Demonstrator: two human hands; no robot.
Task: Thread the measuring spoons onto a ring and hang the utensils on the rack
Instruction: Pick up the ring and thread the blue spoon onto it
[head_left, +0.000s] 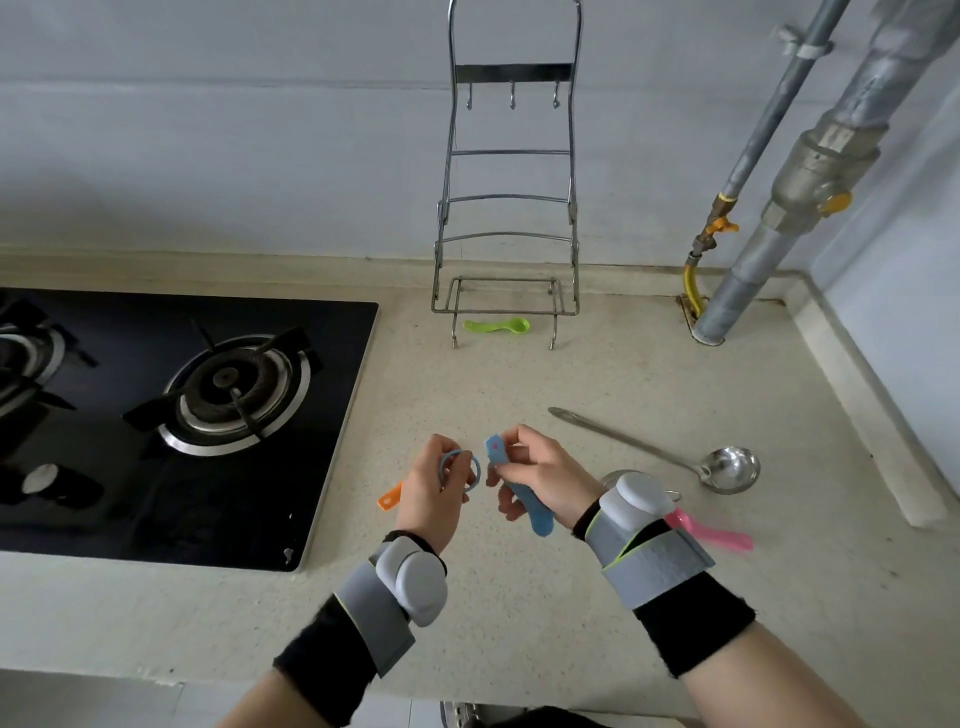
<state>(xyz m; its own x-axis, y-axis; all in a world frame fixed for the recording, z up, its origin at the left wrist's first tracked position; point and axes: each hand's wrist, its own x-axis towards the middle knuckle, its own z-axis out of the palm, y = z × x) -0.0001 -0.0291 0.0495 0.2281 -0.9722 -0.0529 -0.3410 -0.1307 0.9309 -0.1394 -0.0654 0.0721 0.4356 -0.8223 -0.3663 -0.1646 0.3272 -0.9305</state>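
Observation:
My left hand (432, 493) pinches a grey-blue ring (476, 470) above the counter. Just to its right, my right hand (540, 475) grips a blue measuring spoon (540, 522), handle end up and close to the ring, bowl pointing down. An orange measuring spoon (389, 500) peeks out from behind my left hand. A pink measuring spoon (719, 535) lies partly hidden behind my right wrist. A green measuring spoon (496, 326) rests under the foot of the wire rack (511, 156), whose three hooks (511, 98) hang bare. A steel ladle (727, 467) lies to the right.
A black gas hob (182, 415) fills the counter's left side. Grey pipes with yellow valves (769, 208) stand in the back right corner. A round steel item (613, 475) is mostly hidden behind my right wrist. The beige counter (519, 597) ends at a raised lip on the right.

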